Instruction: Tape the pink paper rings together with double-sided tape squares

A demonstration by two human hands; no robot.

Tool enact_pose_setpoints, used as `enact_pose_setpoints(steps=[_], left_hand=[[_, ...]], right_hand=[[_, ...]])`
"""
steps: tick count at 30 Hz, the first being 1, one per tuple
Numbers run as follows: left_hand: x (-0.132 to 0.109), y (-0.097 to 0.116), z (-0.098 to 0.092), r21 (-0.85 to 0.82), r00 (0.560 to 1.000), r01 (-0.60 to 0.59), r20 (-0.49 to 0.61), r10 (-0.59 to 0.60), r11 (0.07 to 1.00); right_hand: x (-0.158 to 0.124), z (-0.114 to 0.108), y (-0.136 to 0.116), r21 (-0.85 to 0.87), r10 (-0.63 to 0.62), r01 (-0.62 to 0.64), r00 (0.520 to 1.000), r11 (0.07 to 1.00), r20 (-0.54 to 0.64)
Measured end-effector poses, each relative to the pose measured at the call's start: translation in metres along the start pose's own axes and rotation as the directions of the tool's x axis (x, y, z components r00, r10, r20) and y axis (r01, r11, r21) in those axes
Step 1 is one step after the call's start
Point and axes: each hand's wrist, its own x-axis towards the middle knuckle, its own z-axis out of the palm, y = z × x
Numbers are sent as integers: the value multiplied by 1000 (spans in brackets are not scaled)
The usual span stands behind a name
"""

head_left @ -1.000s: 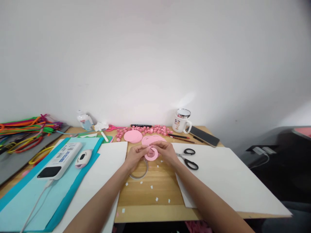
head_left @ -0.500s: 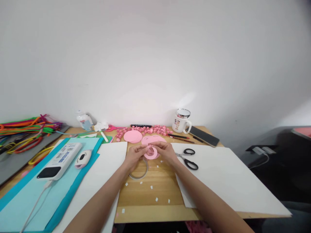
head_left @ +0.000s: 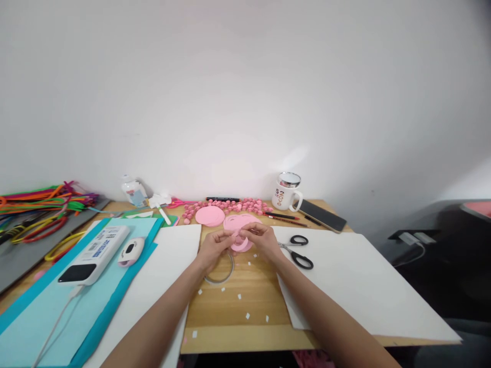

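A curled pink paper strip [head_left: 241, 247] hangs between my two hands over the wooden table. My left hand [head_left: 215, 247] pinches it from the left, and my right hand [head_left: 262, 239] pinches it from the right, the fingertips nearly meeting. Part of the strip is hidden behind the fingers. Just beyond them lie pink paper cutouts [head_left: 240, 221], with a stack of pink paper circles [head_left: 209, 215] to their left. Below my left hand a roll of tape [head_left: 220, 280] rests on the wood. Small white bits [head_left: 239, 296] are scattered nearby.
Black-handled scissors [head_left: 301, 259] lie on white sheets [head_left: 356, 276] at right. Along the back are pink rolled pieces [head_left: 251, 205], a mug [head_left: 286, 197] and a phone [head_left: 322, 215]. At left, blue sheets [head_left: 111, 301] carry a white device [head_left: 94, 255]; pipe cleaners [head_left: 46, 199] lie beyond.
The pink strip has turned a little, and its open loop shows less clearly between the fingers. Both hands stay almost in the same place.
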Motion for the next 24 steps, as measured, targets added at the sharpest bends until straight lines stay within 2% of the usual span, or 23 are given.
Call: enact_pose_setpoints(steps=[6, 16, 21, 24], left_hand=[[-1, 2, 1, -9, 999, 9, -42, -10, 1000], [-2, 2, 3, 15, 1000, 4, -11, -4, 1000], [-1, 1, 2, -4, 999, 6, -50, -6, 1000], [0, 1, 2, -8, 998, 7, -69, -8, 1000]], right_hand=[[2, 0, 3, 0, 2, -2, 998, 1000, 63], [-1, -1, 1, 30, 26, -28, 999, 999, 36], [1, -1, 2, -43, 18, -17, 999, 999, 32], [2, -1, 4, -27, 16, -14, 999, 1000, 50]])
